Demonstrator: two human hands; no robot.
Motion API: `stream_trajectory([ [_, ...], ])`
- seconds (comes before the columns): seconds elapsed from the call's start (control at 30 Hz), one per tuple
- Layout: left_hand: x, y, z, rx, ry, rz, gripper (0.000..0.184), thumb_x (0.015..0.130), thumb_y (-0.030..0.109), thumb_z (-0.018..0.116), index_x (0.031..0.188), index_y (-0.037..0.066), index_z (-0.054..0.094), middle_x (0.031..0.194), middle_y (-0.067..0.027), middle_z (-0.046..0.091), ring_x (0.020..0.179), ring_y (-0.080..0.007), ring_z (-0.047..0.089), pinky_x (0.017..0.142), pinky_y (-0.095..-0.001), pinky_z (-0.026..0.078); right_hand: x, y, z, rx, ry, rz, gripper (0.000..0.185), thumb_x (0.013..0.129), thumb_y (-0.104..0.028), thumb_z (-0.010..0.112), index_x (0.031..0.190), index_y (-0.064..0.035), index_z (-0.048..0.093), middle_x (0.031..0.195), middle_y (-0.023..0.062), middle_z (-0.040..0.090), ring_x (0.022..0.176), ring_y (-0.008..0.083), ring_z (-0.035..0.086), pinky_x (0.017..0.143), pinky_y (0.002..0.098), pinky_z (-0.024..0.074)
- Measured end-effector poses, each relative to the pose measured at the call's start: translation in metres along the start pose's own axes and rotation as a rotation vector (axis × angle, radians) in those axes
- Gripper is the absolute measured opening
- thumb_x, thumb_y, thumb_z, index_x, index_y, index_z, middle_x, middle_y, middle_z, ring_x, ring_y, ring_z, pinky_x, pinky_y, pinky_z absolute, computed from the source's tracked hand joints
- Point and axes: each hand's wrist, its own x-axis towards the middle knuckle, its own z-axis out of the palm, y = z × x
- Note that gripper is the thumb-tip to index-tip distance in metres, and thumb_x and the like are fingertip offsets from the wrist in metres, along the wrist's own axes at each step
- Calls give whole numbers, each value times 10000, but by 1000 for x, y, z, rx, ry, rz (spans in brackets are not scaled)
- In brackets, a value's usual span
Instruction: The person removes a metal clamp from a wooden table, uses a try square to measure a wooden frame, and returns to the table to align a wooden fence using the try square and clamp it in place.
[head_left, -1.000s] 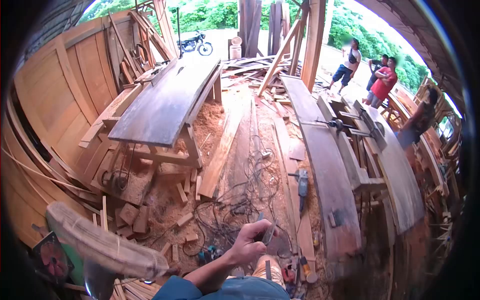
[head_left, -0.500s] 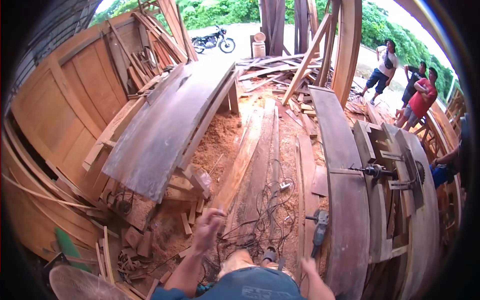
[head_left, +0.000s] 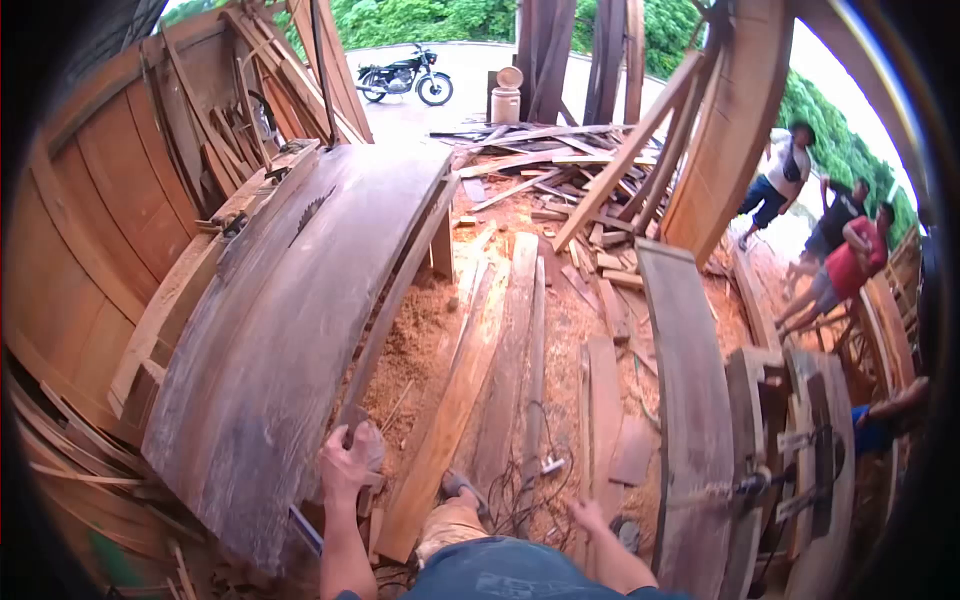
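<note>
My left hand (head_left: 347, 462) is at the near right edge of a long dark wooden tabletop (head_left: 290, 330), its fingers loosely bent and apart. Whether the fingertips touch that edge I cannot tell. A bit of clear plastic (head_left: 371, 447) shows right beside them. A toothed saw blade (head_left: 309, 214) stands up through the far part of this top. Over the sawdust-covered floor hangs my right hand (head_left: 590, 514), fingers slightly curled, holding nothing I can see. Near it lie a brown board piece (head_left: 630, 452), a small white object (head_left: 552, 466) and dark cords (head_left: 530, 500).
Long planks (head_left: 450, 400) run along the floor between the left table and a narrow dark bench (head_left: 682, 330). Right of that is a frame with a drill-like spindle (head_left: 755, 484). Scrap wood (head_left: 570, 160) lies ahead, and several people (head_left: 860, 260) stand right. A motorcycle (head_left: 405, 77) is parked outside.
My view has moved forward, closer to the left table. My left hand has gone left, to its edge. The right hand swings slightly left; the grinder near it is out of sight.
</note>
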Motion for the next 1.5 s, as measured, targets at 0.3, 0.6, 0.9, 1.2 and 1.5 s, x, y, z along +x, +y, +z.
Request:
stream_trajectory([
  [0.3,250,79,69,-13,-72,-108,700,876,644,607,998,-40,696,804,-256,683,831,-409,687,732,-450,510,123,12,14,-87,-86,133,488,877,-436,663,1032,22,726,925,232,729,918,286,712,837,397,534],
  [0.6,437,56,163,242,35,-273,617,887,616,614,906,6,706,787,-240,678,794,-418,680,663,-479,485,332,-235,-60,101,-157,294,484,898,-359,645,1201,16,682,943,189,731,823,305,696,739,417,555],
  [0.9,601,88,299,270,450,-286,542,913,584,616,928,44,657,763,-168,668,750,-395,646,662,-485,461,660,-438,-162,211,-80,75,288,933,-282,652,910,5,641,742,72,643,632,148,622,567,294,503],
  [1.2,748,97,399,264,665,-521,487,896,483,696,998,9,648,840,-217,686,806,-413,664,695,-488,481,843,-624,-193,22,-186,-253,284,954,-267,645,880,7,656,758,69,664,639,126,615,589,278,497],
  [1.5,807,111,425,593,769,-788,555,897,516,668,1196,50,640,1091,-209,683,971,-419,651,795,-509,506,899,-667,-273,-549,-331,50,339,889,-291,668,963,36,717,789,118,710,725,210,671,661,340,517],
])
